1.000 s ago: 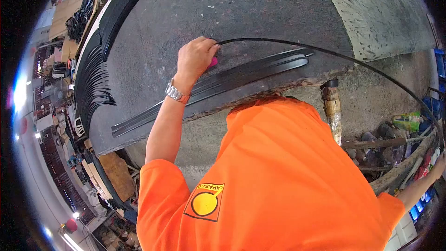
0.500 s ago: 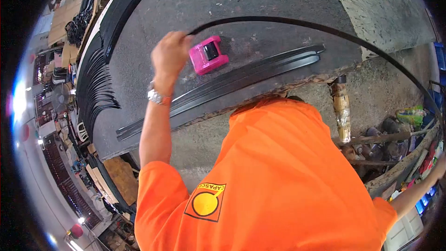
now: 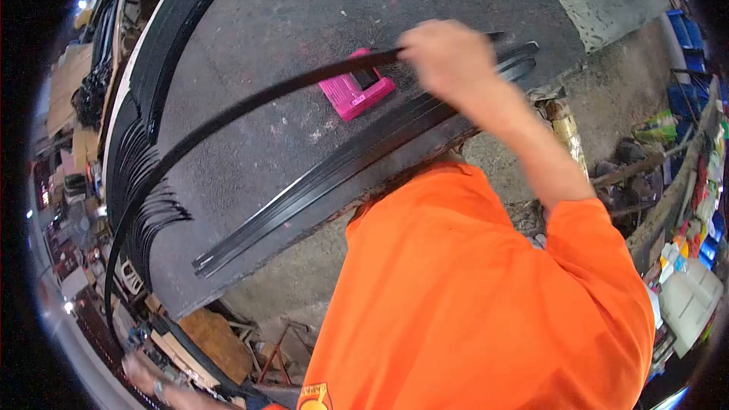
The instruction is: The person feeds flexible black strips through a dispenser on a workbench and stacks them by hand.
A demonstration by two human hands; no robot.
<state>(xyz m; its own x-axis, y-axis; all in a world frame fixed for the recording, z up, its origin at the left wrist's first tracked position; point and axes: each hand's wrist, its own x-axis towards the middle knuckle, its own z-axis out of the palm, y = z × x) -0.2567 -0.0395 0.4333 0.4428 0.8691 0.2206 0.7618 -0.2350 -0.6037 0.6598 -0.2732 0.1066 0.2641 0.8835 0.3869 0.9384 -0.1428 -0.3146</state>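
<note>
A long black strip (image 3: 220, 121) arches across the dark table, passing over part of a pink device with a black panel (image 3: 348, 98). Its upper right end is in my right hand (image 3: 448, 57), closed and slightly blurred. The other end curves down to my left hand (image 3: 140, 373), which wears a metal watch at the lower left and is closed around it, small in view. Several black strips (image 3: 326, 175) lie lengthwise near the table's front edge, partly below my right hand.
Bundled black strips (image 3: 163, 42) line the table's (image 3: 266, 38) left side, their ends fanned out. A speckled pale sheet (image 3: 600, 0) covers the upper right. A wrapped post (image 3: 566, 133) stands by the front edge. Boards and clutter lie at lower left, with bins and poles at right.
My left hand has moved from the table to the far lower left. My right hand has come in from the far right over the table. The strip now arches leftward, and the view has shifted.
</note>
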